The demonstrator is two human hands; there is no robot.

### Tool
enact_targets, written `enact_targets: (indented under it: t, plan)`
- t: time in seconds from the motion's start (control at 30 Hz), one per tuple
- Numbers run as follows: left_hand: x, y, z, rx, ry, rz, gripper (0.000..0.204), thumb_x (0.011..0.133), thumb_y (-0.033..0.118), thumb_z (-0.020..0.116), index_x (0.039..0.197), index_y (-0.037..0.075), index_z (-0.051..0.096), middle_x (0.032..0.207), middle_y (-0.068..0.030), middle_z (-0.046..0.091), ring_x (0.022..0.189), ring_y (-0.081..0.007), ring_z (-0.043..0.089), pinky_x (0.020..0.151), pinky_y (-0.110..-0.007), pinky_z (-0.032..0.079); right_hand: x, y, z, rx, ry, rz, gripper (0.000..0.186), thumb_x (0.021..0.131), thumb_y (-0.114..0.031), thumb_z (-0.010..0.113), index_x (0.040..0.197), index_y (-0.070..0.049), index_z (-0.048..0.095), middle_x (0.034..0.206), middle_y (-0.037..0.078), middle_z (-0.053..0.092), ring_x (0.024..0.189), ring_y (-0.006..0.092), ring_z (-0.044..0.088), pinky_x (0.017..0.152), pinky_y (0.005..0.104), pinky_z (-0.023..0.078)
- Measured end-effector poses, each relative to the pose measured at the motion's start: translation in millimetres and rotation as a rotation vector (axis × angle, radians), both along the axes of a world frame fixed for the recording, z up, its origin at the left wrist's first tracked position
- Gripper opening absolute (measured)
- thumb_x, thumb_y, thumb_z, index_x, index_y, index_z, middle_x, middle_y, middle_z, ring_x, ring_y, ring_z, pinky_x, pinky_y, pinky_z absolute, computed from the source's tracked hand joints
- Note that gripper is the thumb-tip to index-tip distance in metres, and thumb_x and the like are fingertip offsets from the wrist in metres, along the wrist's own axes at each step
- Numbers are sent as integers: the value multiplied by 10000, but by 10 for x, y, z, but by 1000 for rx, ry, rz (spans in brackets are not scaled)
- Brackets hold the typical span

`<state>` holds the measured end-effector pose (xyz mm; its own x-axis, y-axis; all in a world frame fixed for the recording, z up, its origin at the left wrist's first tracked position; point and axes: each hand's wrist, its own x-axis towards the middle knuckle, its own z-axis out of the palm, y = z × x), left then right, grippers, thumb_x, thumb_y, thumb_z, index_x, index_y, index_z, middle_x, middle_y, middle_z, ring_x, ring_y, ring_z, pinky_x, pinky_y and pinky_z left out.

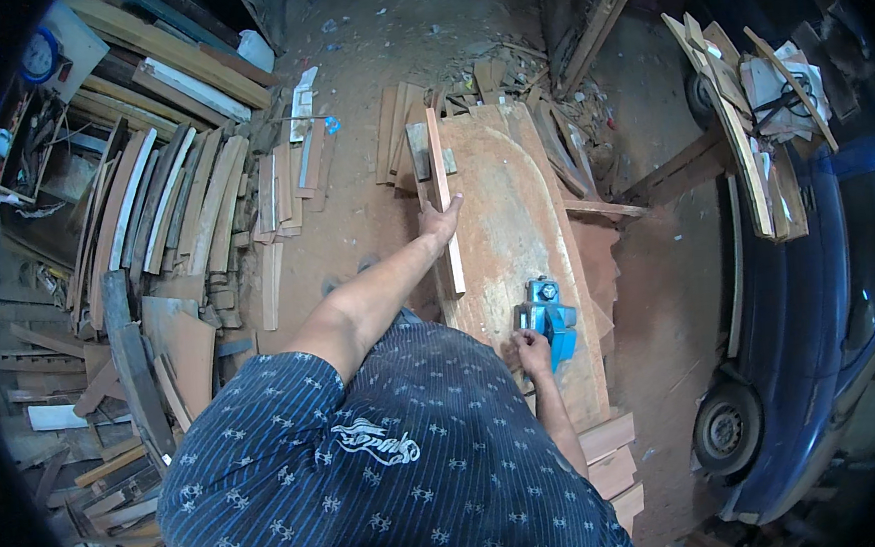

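Observation:
My left hand [441, 221] is wrapped round a long, narrow wooden strip [439, 163] that lies lengthwise along the left edge of the workbench [504, 209]. On the right part of the same bench rests a blue electric planer [559, 326] with a round knob at its far end. My right hand [533, 353] is at the planer's near left side, its fingers bent closed against the body. The fingertips are small in view, so their exact grip on the planer is hard to make out.
Stacked boards [153, 211] fill the left side. Short offcuts [609, 454] lie by the bench's near right corner. A blue vehicle [800, 301] stands at the right, with planks [751, 154] piled near it. Wood scraps [297, 182] lie on the dusty floor beyond.

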<state>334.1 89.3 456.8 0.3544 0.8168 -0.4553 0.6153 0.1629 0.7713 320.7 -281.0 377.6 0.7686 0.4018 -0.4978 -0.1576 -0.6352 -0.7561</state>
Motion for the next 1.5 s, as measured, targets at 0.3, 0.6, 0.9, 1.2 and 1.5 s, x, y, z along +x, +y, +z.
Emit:
enact_targets:
  t: [0.3, 0.6, 0.9, 1.2, 1.5]
  plan:
    - [-21, -120, 227, -93, 4, -58, 1181, 855, 707, 667, 1584, -89, 186, 1610, -313, 308, 1521, -397, 295, 1256, -414, 260, -124, 19, 55, 31, 54, -10, 271, 929, -233, 733, 1038, 14, 746, 818, 42, 706, 736, 121, 629, 699, 301, 514]
    - [-58, -51, 141, -94, 9, -78, 1183, 857, 700, 670, 1590, -82, 171, 1625, -322, 260, 1537, -398, 250, 1265, -418, 241, -171, 76, 167, 15, 12, 27, 263, 930, -212, 737, 1040, 28, 741, 819, 41, 710, 761, 121, 629, 729, 294, 513]
    - [-224, 213, -277, 14, -28, -162, 733, 888, 335, 713, 1458, -37, 444, 1476, -273, 508, 1415, -364, 470, 1169, -424, 394, -125, 314, 931, -49, -953, -46, 470, 883, -224, 783, 1240, 44, 635, 1042, 200, 676, 945, 347, 661, 858, 416, 528]
    - [-1415, 746, 97, -67, -350, -73, 409, 927, 152, 584, 1261, -84, 585, 1167, -148, 689, 1105, -233, 624, 996, -344, 472, 308, -394, 202, 63, -109, -239, 407, 862, -287, 842, 1108, -6, 680, 844, 38, 668, 757, 172, 634, 740, 341, 530]
    - [-2860, 996, 369, -170, -333, 72, 371, 952, 143, 551, 1255, -67, 591, 1119, -148, 684, 1027, -230, 647, 918, -369, 520, -257, -3, 949, 252, 14, -319, 422, 1036, -452, 605, 880, -63, 653, 726, 25, 629, 617, 99, 572, 564, 286, 470]
